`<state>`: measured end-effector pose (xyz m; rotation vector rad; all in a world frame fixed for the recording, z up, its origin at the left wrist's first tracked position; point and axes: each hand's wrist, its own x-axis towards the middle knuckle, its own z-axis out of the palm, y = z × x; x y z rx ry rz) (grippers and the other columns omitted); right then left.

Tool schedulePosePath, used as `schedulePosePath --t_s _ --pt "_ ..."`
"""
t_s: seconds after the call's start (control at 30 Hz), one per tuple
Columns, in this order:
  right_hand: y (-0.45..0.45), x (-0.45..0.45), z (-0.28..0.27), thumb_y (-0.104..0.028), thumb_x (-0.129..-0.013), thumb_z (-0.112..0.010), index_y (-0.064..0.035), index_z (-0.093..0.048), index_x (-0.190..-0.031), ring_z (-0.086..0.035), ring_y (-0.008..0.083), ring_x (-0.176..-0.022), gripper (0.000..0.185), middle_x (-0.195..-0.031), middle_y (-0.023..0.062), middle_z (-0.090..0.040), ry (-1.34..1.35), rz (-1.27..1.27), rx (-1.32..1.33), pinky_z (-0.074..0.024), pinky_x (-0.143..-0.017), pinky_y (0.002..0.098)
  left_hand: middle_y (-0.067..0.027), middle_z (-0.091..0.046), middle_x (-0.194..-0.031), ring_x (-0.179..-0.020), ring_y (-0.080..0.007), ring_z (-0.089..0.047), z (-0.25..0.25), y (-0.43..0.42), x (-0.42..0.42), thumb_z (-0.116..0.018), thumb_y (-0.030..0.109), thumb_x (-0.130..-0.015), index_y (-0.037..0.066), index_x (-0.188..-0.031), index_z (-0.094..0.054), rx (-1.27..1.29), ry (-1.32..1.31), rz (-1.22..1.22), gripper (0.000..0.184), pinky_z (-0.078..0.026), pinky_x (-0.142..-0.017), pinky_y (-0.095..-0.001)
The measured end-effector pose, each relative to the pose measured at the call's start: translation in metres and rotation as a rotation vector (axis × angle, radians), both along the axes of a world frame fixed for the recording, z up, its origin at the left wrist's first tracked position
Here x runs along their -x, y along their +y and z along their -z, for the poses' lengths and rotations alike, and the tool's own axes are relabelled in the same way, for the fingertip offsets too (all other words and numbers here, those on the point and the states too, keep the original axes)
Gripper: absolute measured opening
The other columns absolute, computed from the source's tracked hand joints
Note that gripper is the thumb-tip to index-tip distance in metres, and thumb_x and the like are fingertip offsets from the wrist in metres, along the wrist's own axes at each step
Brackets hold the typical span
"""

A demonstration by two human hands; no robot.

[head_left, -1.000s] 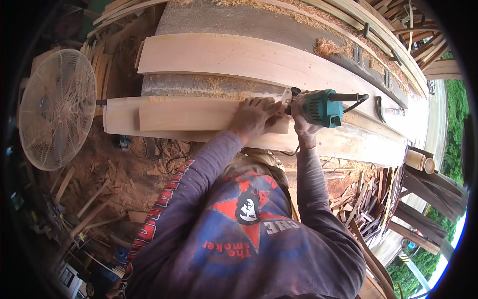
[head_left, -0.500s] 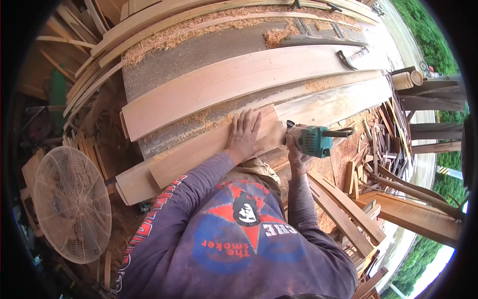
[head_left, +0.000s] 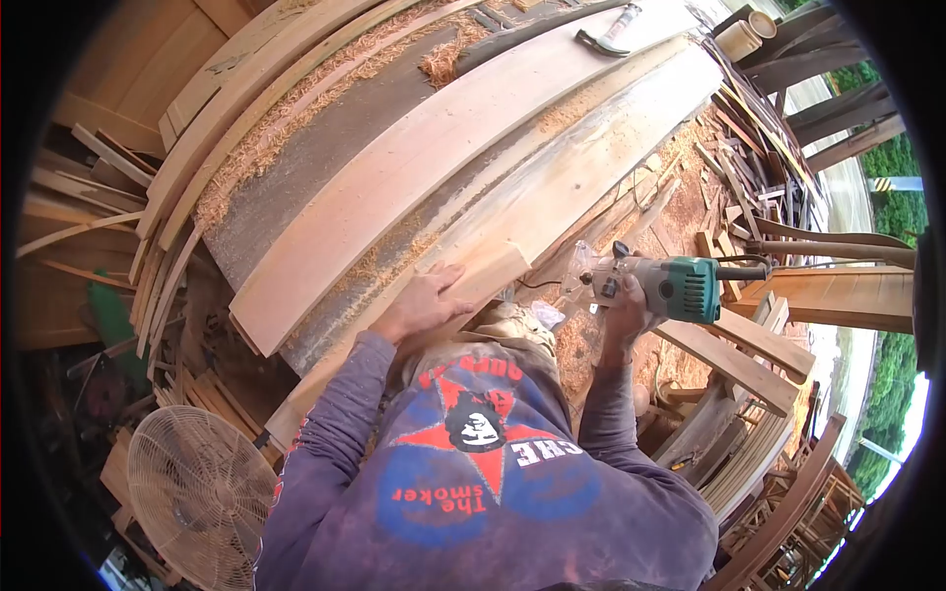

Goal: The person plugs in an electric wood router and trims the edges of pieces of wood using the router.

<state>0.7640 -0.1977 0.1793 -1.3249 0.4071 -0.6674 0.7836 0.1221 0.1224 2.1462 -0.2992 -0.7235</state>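
Note:
My right hand [head_left: 629, 307] is wrapped round the silver body of a teal trim router [head_left: 680, 288]. The router lies sideways in the air, to the right of the board's end, its clear base facing left and its cord leaving on the right. Under my left hand [head_left: 426, 303] is a pale wooden board [head_left: 498, 270]; the fingers lie stretched over its top, and the palm rests near its front edge. This board sits on a longer plank [head_left: 581, 187] along the bench's near side.
A wide pale plank [head_left: 394, 167] lies across the workbench, a hammer [head_left: 613, 37] on its far end. Shavings [head_left: 448, 64] are strewn on the bench. A fan [head_left: 202, 497] stands at lower left. Wood offcuts [head_left: 729, 227] and stacked timber [head_left: 749, 364] are on the right.
The router has moved right, away from the board's end, and now points sideways. My left hand stays on the board. The view has turned, shifting the bench and fan.

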Motion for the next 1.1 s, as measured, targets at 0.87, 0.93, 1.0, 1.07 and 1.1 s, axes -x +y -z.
schedulePosePath --t_s 0.87,0.93,1.0,1.07,1.1 --pt "0.063 -0.079 0.024 -0.006 -0.075 -0.081 -0.0003 -0.065 -0.117 -0.067 0.0237 -0.101 0.045 -0.112 0.0116 -0.068 -0.21 -0.622 0.888 -0.0554 -0.092 0.0394 -0.0143 -0.066 -0.117 -0.108 -0.0318 -0.065 0.002 -0.057 0.024 -0.083 0.03 -0.077 0.004 -0.132 -0.055 -0.427 -0.558 -0.171 0.067 -0.051 -0.092 -0.0444" --pt "0.062 -0.091 0.025 -0.006 -0.074 -0.082 0.0011 -0.065 -0.117 -0.068 0.0251 -0.098 0.047 -0.11 0.0131 -0.069 -0.203 -0.527 0.882 -0.0562 -0.091 0.0403 -0.0191 -0.066 -0.12 -0.115 -0.035 -0.064 -0.022 -0.047 0.003 -0.083 0.036 -0.08 0.0 -0.138 -0.054 -0.333 -0.187 -0.158 0.074 -0.051 -0.098 -0.0461" --pt "0.053 -0.098 0.016 -0.006 -0.073 -0.081 0.0022 -0.063 -0.12 -0.068 0.0272 -0.1 0.051 -0.11 0.0151 -0.069 -0.313 -0.405 0.885 -0.0555 -0.093 0.0422 -0.0215 -0.064 -0.123 -0.118 -0.0365 -0.063 -0.017 -0.027 -0.019 -0.082 0.038 -0.081 0.001 -0.141 -0.054 -0.221 -0.103 -0.089 0.077 -0.05 -0.101 -0.0465" --pt "0.048 -0.086 -0.002 -0.005 -0.074 -0.08 0.003 -0.062 -0.122 -0.067 0.0276 -0.102 0.052 -0.112 0.0158 -0.068 -0.291 -0.41 0.611 -0.0536 -0.097 0.0439 -0.0239 -0.063 -0.126 -0.121 -0.038 -0.062 -0.007 -0.018 -0.027 -0.082 0.041 -0.082 0.001 -0.145 -0.053 -0.106 -0.013 -0.033 0.079 -0.049 -0.104 -0.0469" --pt "0.047 -0.078 -0.012 -0.003 -0.074 -0.079 0.0032 -0.061 -0.123 -0.066 0.027 -0.103 0.052 -0.114 0.0156 -0.067 -0.266 -0.416 0.38 -0.0521 -0.1 0.0446 -0.0238 -0.061 -0.129 -0.123 -0.0382 -0.06 0.001 -0.019 -0.027 -0.082 0.04 -0.082 0.003 -0.145 -0.055 -0.08 -0.067 -0.055 0.078 -0.048 -0.106 -0.0463"
